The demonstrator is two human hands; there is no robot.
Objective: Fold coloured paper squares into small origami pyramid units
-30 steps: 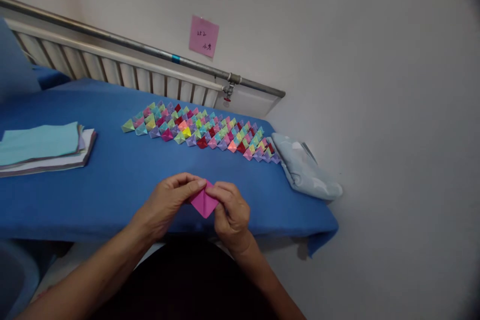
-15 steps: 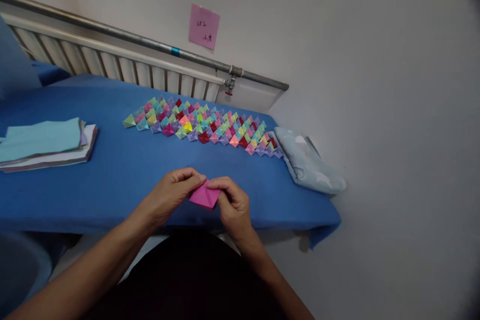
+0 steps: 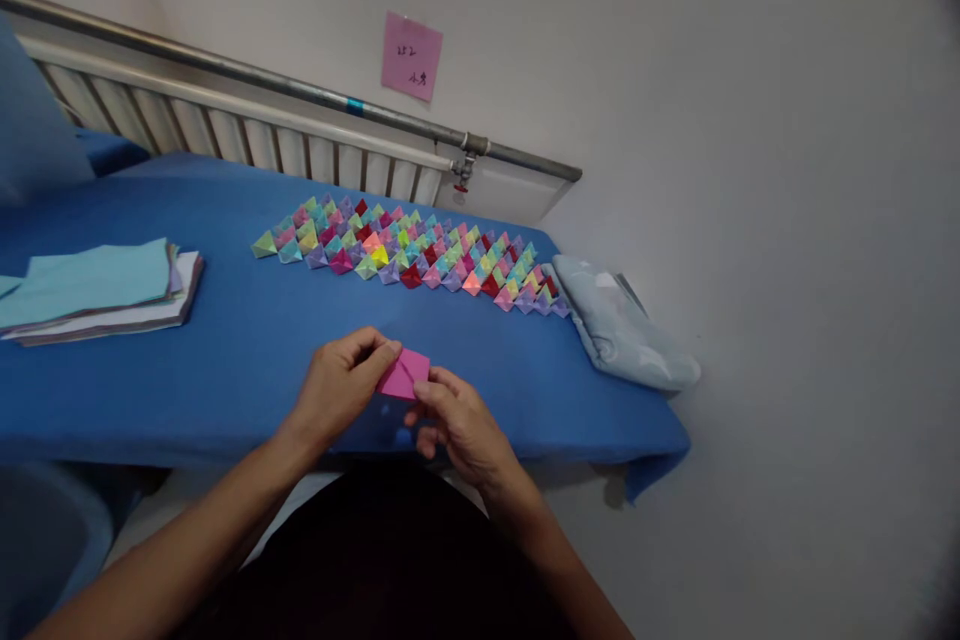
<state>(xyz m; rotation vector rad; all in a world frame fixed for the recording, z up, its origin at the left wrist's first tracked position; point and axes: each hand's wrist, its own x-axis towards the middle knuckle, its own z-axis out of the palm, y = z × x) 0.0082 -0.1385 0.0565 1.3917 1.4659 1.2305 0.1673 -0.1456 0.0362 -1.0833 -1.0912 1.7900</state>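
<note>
One folded pink paper (image 3: 403, 375) above the blue cloth's (image 3: 255, 370) near part.
We pinch its left side between left hand (image 3: 339, 385) thumb and fingers; our right hand (image 3: 463, 425) touches its right side, lower fingers loosely curled, grip unclear. Multicoloured folded pieces (image 3: 411, 275) lie beyond, a paper stack (image 3: 97, 285) left.

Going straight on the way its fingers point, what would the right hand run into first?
The right hand would first meet the small folded pink paper at its thumb tip, then probably the left hand gripping it. Depth is hard to judge from one view.
</note>
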